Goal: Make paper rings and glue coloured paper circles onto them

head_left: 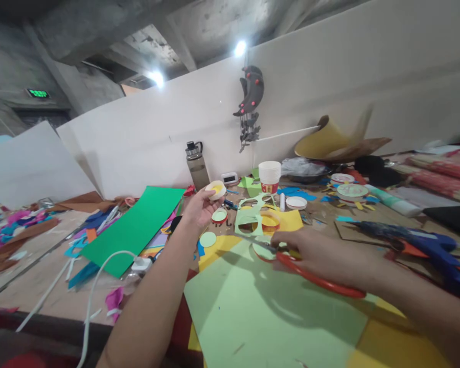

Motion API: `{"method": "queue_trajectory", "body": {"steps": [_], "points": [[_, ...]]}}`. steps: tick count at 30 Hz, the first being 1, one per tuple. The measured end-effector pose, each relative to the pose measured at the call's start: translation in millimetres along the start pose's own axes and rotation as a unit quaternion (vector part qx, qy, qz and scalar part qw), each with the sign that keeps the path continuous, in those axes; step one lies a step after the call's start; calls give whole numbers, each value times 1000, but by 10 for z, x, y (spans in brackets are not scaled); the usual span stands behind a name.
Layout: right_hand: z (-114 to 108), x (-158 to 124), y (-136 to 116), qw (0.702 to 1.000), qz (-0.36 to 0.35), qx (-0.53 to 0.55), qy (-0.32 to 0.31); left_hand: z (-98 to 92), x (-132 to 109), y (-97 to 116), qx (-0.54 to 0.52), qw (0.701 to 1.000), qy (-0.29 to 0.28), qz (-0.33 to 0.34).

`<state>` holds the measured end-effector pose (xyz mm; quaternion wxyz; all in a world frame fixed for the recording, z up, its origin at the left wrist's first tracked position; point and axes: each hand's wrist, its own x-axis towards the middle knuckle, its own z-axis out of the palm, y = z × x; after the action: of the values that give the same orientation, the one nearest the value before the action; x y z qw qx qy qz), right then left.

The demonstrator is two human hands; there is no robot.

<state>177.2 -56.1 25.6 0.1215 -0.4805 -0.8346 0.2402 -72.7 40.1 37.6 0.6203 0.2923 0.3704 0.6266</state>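
Note:
My left hand (200,207) is raised above the table and pinches a small round white lid (216,189) with a yellow paper disc in it. My right hand (322,254) is closed around red-handled scissors (314,273), whose blades point left over a light green paper sheet (260,312). A green sheet with round holes cut out (251,217) lies just beyond the scissors, next to a yellow sheet (291,221). Small green paper discs (207,239) lie near my left wrist.
A dark green sheet (138,227) lies at left, with a white cable (95,276) beside it. A water bottle (197,164), a paper cup (270,177), white lids (296,203) and a blue glue gun (425,248) stand around. Paper scraps litter the table (42,276).

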Motion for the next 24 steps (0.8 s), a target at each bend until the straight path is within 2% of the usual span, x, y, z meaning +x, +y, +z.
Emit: {"method": "queue_trajectory", "body": {"steps": [3,5,9,14,20,24], "points": [[58,-38,-88,1000,9,-12,-11,15,-18,-28,37,996,-69,30],[97,-51,-121,1000,6,-10,-16,19,-19,-47,55,993,-92,47],[221,-74,-154,999,-31,-38,-8,8,-5,-75,48,994,-84,50],[335,-72,-168,996,-40,-74,8,24,-18,-82,35,997,-68,30],[185,-56,-136,999,-12,-50,4,90,-62,-74,31,998,-43,31],[164,-105,-156,997,-48,-48,-31,72,-47,-68,26,996,-62,55]]}}
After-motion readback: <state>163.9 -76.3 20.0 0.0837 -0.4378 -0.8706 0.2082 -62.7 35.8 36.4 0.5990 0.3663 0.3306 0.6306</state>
